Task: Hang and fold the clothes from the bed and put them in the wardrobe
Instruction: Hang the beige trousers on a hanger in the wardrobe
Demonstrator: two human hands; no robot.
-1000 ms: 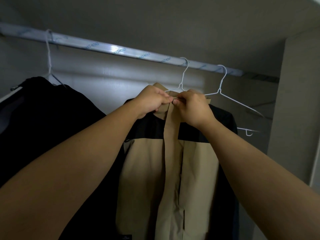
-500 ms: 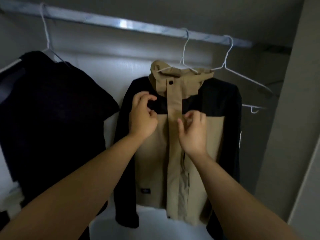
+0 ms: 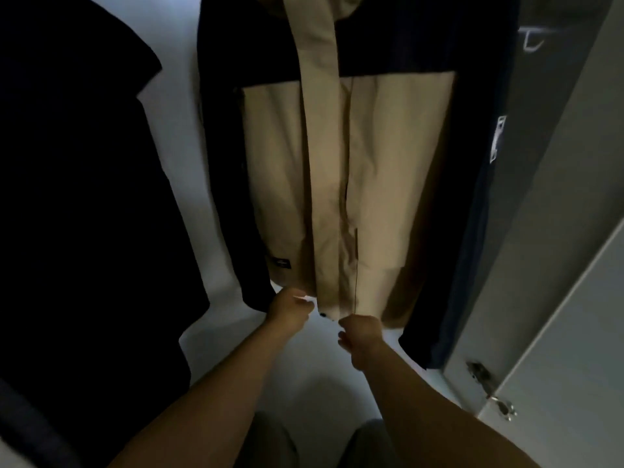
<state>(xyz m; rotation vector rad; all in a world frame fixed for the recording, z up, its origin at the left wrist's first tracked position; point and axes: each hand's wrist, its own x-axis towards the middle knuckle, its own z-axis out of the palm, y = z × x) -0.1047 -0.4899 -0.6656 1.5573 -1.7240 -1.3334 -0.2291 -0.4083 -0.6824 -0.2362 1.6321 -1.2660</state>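
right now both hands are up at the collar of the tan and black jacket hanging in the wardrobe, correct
No. The head view shows the left hand and right hand down at the bottom hem, not the collar, of the tan and black jacket hanging in the wardrobe.

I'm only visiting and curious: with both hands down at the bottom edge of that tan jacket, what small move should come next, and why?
Probably press what looks like the bottom snap shut. The tan jacket hangs with its front closed higher up, while the left hand and right hand pinch its lower edge on either side of that snap.
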